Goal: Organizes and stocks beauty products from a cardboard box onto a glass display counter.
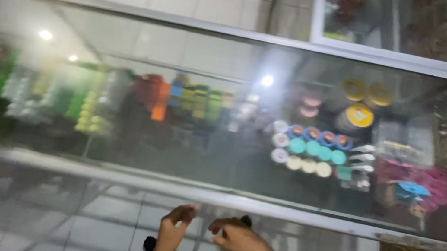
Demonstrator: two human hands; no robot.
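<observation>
Glass counter is filling the view, hands hovering below it.
Blurred rows of colourful round tins are sitting inside on the right; near the front rail, left hand is curling loosely, right hand is bunching its fingers, both empty.

Rows of round blue, teal and cream tins and yellow tins under the glass counter.

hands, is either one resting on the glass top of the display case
No, the left hand and right hand are held together below the near edge of the glass display case, over the tiled floor.
</observation>
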